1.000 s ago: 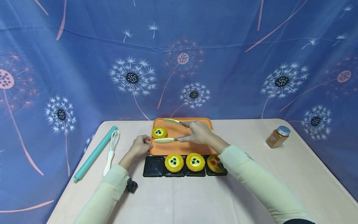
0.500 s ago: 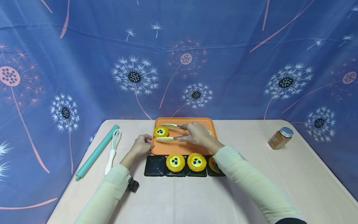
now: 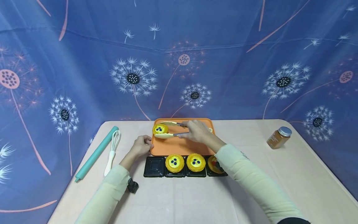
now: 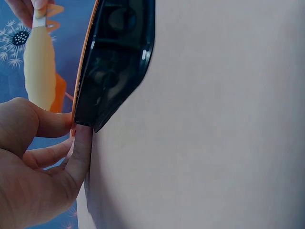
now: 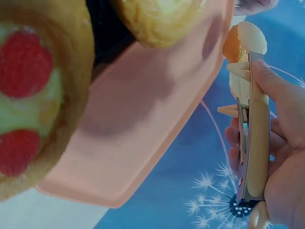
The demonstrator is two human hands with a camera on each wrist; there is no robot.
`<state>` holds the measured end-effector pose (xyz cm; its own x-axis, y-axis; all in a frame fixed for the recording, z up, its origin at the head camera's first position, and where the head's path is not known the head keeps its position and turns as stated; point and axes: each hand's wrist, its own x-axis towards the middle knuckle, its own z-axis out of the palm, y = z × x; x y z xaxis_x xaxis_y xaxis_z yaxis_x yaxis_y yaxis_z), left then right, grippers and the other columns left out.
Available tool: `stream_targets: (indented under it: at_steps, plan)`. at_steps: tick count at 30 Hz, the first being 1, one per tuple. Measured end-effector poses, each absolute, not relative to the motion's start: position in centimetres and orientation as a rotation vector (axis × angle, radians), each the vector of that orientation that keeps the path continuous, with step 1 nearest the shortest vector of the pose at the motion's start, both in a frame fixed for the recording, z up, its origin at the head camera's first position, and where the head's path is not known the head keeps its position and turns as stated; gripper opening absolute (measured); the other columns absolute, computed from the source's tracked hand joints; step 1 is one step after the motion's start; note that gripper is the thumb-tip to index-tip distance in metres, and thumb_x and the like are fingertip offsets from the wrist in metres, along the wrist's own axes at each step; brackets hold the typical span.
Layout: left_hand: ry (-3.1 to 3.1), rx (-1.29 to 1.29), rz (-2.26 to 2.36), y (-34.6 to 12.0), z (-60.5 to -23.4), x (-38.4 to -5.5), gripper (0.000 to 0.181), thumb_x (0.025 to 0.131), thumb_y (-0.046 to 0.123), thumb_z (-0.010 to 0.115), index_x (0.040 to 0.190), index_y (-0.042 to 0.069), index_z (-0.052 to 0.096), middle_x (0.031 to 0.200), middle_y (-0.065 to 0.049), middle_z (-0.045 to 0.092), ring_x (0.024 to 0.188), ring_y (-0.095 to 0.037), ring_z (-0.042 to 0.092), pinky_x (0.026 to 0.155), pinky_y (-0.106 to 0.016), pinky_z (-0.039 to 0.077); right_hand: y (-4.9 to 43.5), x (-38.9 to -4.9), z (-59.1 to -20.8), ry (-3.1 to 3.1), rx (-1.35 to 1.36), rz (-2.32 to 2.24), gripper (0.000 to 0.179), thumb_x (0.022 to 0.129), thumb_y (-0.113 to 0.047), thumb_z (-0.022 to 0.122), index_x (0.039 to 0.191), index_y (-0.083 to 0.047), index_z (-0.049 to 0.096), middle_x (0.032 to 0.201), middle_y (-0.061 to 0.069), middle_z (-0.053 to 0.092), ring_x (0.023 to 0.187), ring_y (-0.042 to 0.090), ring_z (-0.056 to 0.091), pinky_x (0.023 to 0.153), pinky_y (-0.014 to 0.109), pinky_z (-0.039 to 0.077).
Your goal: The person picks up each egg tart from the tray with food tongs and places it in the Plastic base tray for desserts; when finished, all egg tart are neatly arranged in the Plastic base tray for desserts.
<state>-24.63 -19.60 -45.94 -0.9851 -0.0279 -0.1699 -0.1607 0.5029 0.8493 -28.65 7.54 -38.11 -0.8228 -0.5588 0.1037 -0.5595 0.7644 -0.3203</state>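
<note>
My left hand (image 3: 142, 145) pinches the left edge of an orange tray (image 3: 181, 147); in the left wrist view its thumb (image 4: 55, 125) lies against the tray's edge. With my right hand (image 3: 195, 130) I grip a pair of kitchen tongs (image 3: 165, 136) with cream-coloured tips. Those tips stand on either side of a blueberry-topped egg tart (image 3: 160, 128) at the tray's left end. The right wrist view shows my thumb and fingers round the tongs' handle (image 5: 259, 143), with part of the tart between the tips.
In front of the tray runs a row of black square holders (image 3: 154, 167), two bearing blueberry tarts (image 3: 174, 163) and one a red-berry tart (image 3: 213, 164) partly behind my right sleeve. A teal rolling pin (image 3: 96, 154) and a whisk (image 3: 112, 152) lie left; a jar (image 3: 279, 137) stands right.
The tongs' arms have come closer together around the blueberry tart on the tray. My left hand stays at the tray's edge.
</note>
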Motion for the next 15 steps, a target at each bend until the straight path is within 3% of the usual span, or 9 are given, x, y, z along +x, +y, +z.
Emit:
stream_targets:
  at_steps: [3,10,15]
  plan:
    - [2.608,-0.167,1.497,-19.7,-46.2,-24.6,0.031,0.088,-0.005,0.065,0.117,-0.009,0.058,0.095,-0.015,0.059,0.071,-0.019,0.060,0.056,-0.028,0.059,7.7,-28.3,-37.6,-2.944,0.957,0.536,0.060,0.085,-0.044,0.077,0.132,-0.010,0.064,0.118,0.009,0.070,0.046,0.011,0.031,0.041,0.023,0.023]
    - [2.610,-0.127,1.534,-19.8,-46.3,-24.7,0.028,0.088,-0.006,0.063,0.116,-0.010,0.057,0.093,-0.015,0.058,0.069,-0.019,0.059,0.055,-0.029,0.059,8.6,-26.5,-36.4,-2.859,1.025,0.471,0.062,0.081,-0.046,0.080,0.128,-0.007,0.067,0.109,0.007,0.073,0.062,0.010,0.054,0.047,0.021,0.037]
    - [2.593,-0.100,1.548,-19.9,-46.3,-24.8,0.032,0.083,-0.011,0.059,0.115,-0.011,0.058,0.091,-0.014,0.056,0.068,-0.018,0.058,0.054,-0.028,0.059,9.4,-24.5,-36.0,-2.793,1.114,0.560,0.057,0.081,-0.040,0.082,0.124,-0.006,0.069,0.107,0.008,0.073,0.059,0.011,0.054,0.044,0.023,0.029]
